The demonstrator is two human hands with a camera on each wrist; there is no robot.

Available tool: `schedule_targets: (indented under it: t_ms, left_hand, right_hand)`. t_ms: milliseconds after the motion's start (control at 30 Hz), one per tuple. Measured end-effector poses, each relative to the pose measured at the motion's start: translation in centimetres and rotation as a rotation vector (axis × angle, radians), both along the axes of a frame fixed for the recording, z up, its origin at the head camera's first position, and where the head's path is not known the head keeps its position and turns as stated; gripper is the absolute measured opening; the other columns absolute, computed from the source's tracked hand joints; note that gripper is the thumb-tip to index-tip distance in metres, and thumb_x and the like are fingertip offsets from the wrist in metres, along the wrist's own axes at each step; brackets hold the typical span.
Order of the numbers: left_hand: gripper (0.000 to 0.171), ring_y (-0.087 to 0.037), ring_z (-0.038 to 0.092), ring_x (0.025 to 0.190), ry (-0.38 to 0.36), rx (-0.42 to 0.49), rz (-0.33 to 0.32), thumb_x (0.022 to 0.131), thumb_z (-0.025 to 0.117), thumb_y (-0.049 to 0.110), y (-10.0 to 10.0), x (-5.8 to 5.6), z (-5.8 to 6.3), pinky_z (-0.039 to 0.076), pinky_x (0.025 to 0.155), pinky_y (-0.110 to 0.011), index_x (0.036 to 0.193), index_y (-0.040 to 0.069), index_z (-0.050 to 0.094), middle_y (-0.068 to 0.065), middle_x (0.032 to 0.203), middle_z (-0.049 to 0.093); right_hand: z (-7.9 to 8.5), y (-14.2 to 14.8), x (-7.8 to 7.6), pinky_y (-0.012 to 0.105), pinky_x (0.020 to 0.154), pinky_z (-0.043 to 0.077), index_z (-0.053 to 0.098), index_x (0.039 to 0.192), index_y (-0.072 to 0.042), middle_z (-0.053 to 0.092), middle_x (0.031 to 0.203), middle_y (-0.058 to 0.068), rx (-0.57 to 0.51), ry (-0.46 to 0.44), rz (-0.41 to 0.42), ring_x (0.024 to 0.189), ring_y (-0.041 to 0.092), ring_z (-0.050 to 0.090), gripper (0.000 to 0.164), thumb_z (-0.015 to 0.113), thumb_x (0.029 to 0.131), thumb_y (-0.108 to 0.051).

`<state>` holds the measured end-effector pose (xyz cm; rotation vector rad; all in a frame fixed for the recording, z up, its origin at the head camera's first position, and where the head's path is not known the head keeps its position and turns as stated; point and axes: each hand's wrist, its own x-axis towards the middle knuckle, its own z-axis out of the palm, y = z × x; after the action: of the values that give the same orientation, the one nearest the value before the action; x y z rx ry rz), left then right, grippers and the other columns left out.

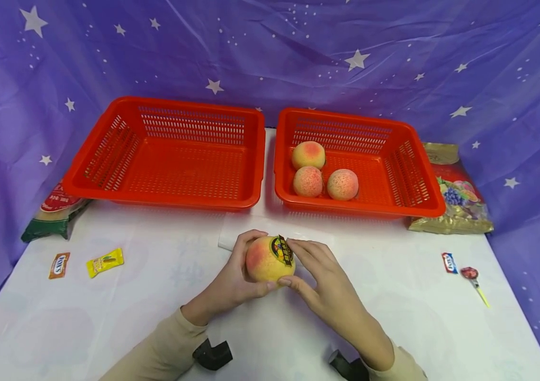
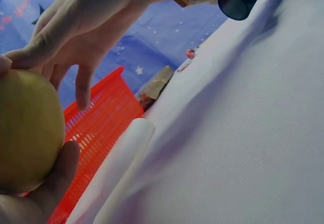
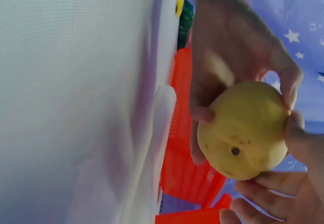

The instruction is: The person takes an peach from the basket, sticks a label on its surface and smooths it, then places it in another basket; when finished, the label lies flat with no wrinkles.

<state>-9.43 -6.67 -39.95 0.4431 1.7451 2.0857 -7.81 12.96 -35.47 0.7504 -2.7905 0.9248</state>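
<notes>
My left hand [image 1: 232,283] curls round a large yellow peach [image 1: 262,259] with a red blush, held in front of the baskets. A black label [image 1: 281,251] with a colourful round picture sits on its right side. Fingertips of my right hand [image 1: 329,286] touch the label's edge, its fingers fairly straight and its thumb at the peach's near side. In the right wrist view, the peach's yellow underside [image 3: 243,133] shows a small dark pit between both hands. The left wrist view shows the right hand [image 2: 86,32] beyond the fruit.
Two red plastic baskets stand behind: the left basket [image 1: 162,200] and the right basket [image 1: 360,209] with three peaches [image 1: 343,184]. Bags [image 1: 460,201] lie outside them. Wrapped candies [image 1: 105,262] lie left, a lollipop [image 1: 470,273] right. A white roll [image 1: 225,242] is behind my hands.
</notes>
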Motion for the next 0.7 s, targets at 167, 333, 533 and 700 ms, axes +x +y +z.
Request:
schedule_targets:
  t_ms: [167, 333, 533, 700]
  left_hand:
    - [0.073, -0.024, 0.042, 0.11, -0.001, 0.027, 0.03, 0.073, 0.068, 0.007, 0.2, 0.0, -0.2, 0.046, 0.084, -0.033, 0.128, 0.022, 0.022, -0.004, 0.127, 0.039]
    - [0.073, -0.024, 0.043, 0.11, -0.02, 0.059, 0.039, 0.074, 0.067, 0.005, 0.3, 0.0, -0.4, 0.046, 0.084, -0.032, 0.128, 0.02, 0.021, -0.006, 0.128, 0.039]
    - [0.074, -0.023, 0.042, 0.111, -0.041, 0.015, 0.042, 0.073, 0.069, 0.006, 0.4, 0.1, -0.4, 0.045, 0.085, -0.032, 0.127, 0.022, 0.022, -0.005, 0.127, 0.039]
    - [0.074, -0.024, 0.042, 0.111, -0.088, -0.001, 0.056, 0.073, 0.07, 0.007, 0.3, 0.1, -0.5, 0.045, 0.085, -0.033, 0.127, 0.025, 0.023, -0.004, 0.127, 0.039]
  right_hand:
    - [-0.3, -0.3, 0.0, 0.03, 0.097, 0.034, 0.049, 0.126, -0.011, 0.05, 0.126, -0.001, -0.035, 0.09, -0.022, 0.118, 0.016, 0.041, 0.057, 0.064, 0.077, -0.036]
    - [-0.6, -0.7, 0.0, 0.027, 0.091, 0.037, 0.061, 0.114, -0.008, 0.057, 0.116, -0.001, -0.108, 0.23, -0.067, 0.109, 0.017, 0.047, 0.049, 0.07, 0.071, -0.031]
    - [-0.7, -0.5, 0.1, 0.024, 0.084, 0.039, 0.068, 0.094, -0.01, 0.061, 0.102, 0.0, -0.198, 0.304, -0.097, 0.098, 0.018, 0.051, 0.035, 0.077, 0.064, -0.026]
    - [0.6, 1.8, -1.3, 0.024, 0.08, 0.038, 0.066, 0.089, -0.011, 0.06, 0.101, 0.003, -0.226, 0.338, -0.179, 0.095, 0.019, 0.052, 0.03, 0.079, 0.063, -0.018]
